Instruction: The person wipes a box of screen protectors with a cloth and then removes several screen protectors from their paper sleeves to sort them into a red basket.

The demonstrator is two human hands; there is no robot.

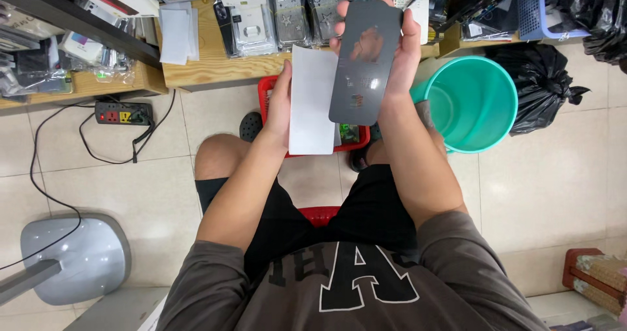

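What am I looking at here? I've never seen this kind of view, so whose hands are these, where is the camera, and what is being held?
There is no machine: a seated person works with bare hands, and the single camera sits on their head, looking down past their shirt and knees to the tiled floor.

The right hand holds up a dark glossy sheet, shaped like a phone screen cover. The left hand holds a white sheet by its edge, just beside and partly behind the dark one.

Under the hands lies a red basket on the floor, with a green bucket and a black bag to its right. A wooden shelf ahead is crowded with phone cases and small packets. At left are a power strip and a grey stand base.
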